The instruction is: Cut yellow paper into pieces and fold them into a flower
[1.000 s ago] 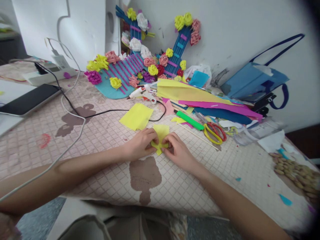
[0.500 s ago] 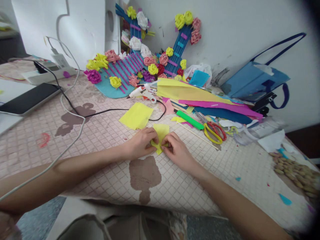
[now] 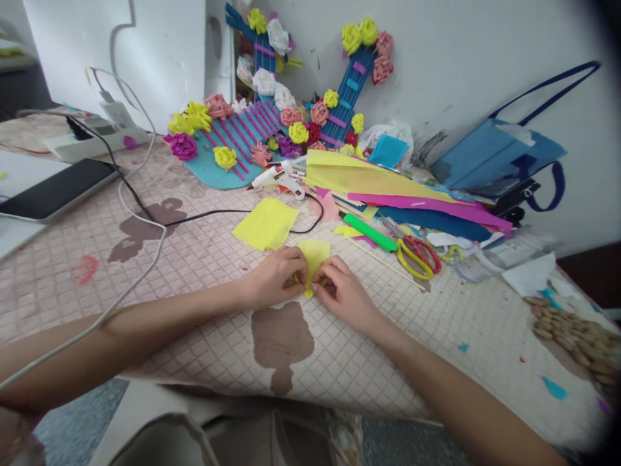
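Both hands meet over a small yellow paper piece on the checked tablecloth. My left hand pinches its left side with curled fingers. My right hand pinches the right side, thumb and fingers pressed on the fold. The lower part of the paper is hidden between the fingers. A flat yellow paper square lies just behind my left hand.
A white glue gun with a black cord lies behind the square. Coloured paper sheets, a green marker and yellow-red scissors sit to the right. Blue boards with paper flowers lean at the back. A phone lies left, a blue bag right.
The hands have closed in a little on the yellow paper, so less of its lower tip shows. Nothing else has moved.
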`<state>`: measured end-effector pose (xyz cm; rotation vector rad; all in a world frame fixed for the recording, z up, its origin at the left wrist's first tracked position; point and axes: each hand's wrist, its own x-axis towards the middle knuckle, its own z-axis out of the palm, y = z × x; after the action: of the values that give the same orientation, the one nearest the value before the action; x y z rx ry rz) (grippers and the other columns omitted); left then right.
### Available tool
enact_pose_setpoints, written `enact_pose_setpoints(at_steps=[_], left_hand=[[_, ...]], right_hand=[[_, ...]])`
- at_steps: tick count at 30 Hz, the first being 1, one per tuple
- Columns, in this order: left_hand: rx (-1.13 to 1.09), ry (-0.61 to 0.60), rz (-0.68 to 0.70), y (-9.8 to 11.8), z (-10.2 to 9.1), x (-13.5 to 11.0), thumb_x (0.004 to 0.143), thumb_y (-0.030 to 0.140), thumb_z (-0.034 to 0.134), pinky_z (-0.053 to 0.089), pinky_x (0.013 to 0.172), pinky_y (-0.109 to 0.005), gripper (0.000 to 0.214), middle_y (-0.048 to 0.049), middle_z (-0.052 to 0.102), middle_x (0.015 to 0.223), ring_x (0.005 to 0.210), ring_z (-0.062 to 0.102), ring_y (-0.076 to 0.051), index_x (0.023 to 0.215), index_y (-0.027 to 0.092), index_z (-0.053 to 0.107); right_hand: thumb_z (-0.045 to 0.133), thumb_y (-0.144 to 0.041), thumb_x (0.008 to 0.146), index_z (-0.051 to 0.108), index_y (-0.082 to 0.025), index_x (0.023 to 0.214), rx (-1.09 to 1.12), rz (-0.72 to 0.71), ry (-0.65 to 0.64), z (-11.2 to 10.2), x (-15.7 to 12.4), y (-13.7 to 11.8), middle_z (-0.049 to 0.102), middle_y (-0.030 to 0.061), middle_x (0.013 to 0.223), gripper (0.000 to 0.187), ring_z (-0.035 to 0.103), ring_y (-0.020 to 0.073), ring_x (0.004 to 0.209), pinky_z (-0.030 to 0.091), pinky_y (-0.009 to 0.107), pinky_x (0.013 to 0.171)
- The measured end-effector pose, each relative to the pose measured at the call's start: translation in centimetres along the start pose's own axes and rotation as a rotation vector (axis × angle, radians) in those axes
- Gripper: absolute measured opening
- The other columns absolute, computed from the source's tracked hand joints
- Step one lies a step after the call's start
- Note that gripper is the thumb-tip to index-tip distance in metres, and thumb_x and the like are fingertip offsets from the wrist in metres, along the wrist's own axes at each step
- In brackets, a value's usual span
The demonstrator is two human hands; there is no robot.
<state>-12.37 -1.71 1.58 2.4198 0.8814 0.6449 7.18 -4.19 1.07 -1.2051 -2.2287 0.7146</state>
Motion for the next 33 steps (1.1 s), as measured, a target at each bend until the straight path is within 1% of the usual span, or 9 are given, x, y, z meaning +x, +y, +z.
enact_pose_setpoints(at_steps=[4,13,17,21,23,25,27,30,33], left_hand=[[0.001,-0.008,-0.005,-0.15,0.11,0.02,0.075,0.012,0.057,0.042,0.078,-0.031,0.004,-0.0058,0.055,0.088,0.086,0.052,-0.018,0.077,0.015,0.059],[0.007,-0.02,-0.021,-0.02,0.04,-0.01,0.076,0.014,0.056,0.042,0.079,-0.032,0.004,-0.006,0.055,0.089,0.087,0.052,-0.018,0.078,0.015,0.059],[0.018,-0.004,-0.017,-0.16,0.18,-0.01,0.077,0.017,0.057,0.042,0.078,-0.032,0.003,-0.0056,0.055,0.089,0.087,0.052,-0.019,0.08,0.016,0.057],[0.023,0.019,-0.019,-0.16,0.29,-0.03,0.076,0.018,0.058,0.043,0.077,-0.032,0.012,-0.0059,0.055,0.09,0.087,0.052,-0.019,0.087,0.016,0.055],[0.012,0.021,-0.02,-0.06,0.28,-0.09,0.076,0.017,0.058,0.043,0.078,-0.033,0.016,-0.0067,0.055,0.093,0.09,0.052,-0.02,0.092,0.015,0.054],[-0.001,0.021,-0.025,0.03,0.24,-0.15,0.076,0.017,0.058,0.043,0.081,-0.034,0.018,-0.0071,0.055,0.095,0.092,0.051,-0.02,0.094,0.016,0.055],[-0.01,0.021,-0.031,0.07,0.21,-0.17,0.077,0.017,0.057,0.043,0.082,-0.035,0.015,-0.0068,0.055,0.095,0.092,0.051,-0.02,0.091,0.016,0.057],[-0.023,0.03,-0.032,0.0,0.21,-0.11,0.078,0.017,0.055,0.044,0.08,-0.035,0.003,-0.0062,0.054,0.091,0.088,0.052,-0.019,0.08,0.016,0.057],[-0.032,0.039,-0.036,-0.05,0.27,0.02,0.079,0.015,0.053,0.045,0.08,-0.035,0.005,-0.0063,0.055,0.089,0.086,0.052,-0.018,0.074,0.015,0.055]], right_hand=[[0.057,-0.015,0.079,0.052,-0.02,0.083,-0.051,0.0,0.007,0.07,0.0,-0.1,0.048,0.0046,0.091,0.008,0.051,0.0178,0.086,0.047,0.031,0.071],[0.057,-0.019,0.08,0.052,-0.02,0.086,-0.088,-0.003,-0.003,0.09,-0.08,-0.25,0.048,0.0048,0.092,0.008,0.051,0.0186,0.088,0.046,0.032,0.073],[0.057,-0.018,0.08,0.051,-0.02,0.086,-0.067,-0.008,-0.006,-0.04,-0.05,-0.17,0.048,0.0049,0.092,0.008,0.051,0.0187,0.088,0.046,0.032,0.073],[0.058,-0.018,0.079,0.049,-0.02,0.09,-0.021,-0.014,-0.018,-0.43,0.02,0.0,0.049,0.0049,0.094,0.015,0.051,0.0189,0.09,0.047,0.032,0.073],[0.058,-0.018,0.079,0.049,-0.02,0.092,0.0,-0.009,-0.018,-0.62,0.04,0.14,0.048,0.0046,0.095,0.016,0.051,0.0178,0.088,0.047,0.031,0.071],[0.056,-0.017,0.08,0.049,-0.021,0.09,0.031,0.001,-0.031,-0.74,0.06,0.26,0.047,0.004,0.094,0.013,0.051,0.0158,0.082,0.047,0.029,0.068],[0.054,-0.015,0.081,0.05,-0.021,0.085,0.06,0.012,-0.044,-0.76,0.08,0.33,0.047,0.0035,0.093,0.008,0.052,0.0145,0.079,0.047,0.028,0.065],[0.052,-0.012,0.08,0.051,-0.02,0.08,0.072,0.02,-0.042,-0.66,0.13,0.29,0.047,0.0033,0.091,0.008,0.052,0.014,0.077,0.047,0.027,0.063],[0.053,-0.011,0.079,0.051,-0.02,0.078,0.069,0.027,-0.029,-0.53,0.15,0.13,0.047,0.0033,0.089,0.009,0.051,0.0143,0.077,0.047,0.027,0.063]])
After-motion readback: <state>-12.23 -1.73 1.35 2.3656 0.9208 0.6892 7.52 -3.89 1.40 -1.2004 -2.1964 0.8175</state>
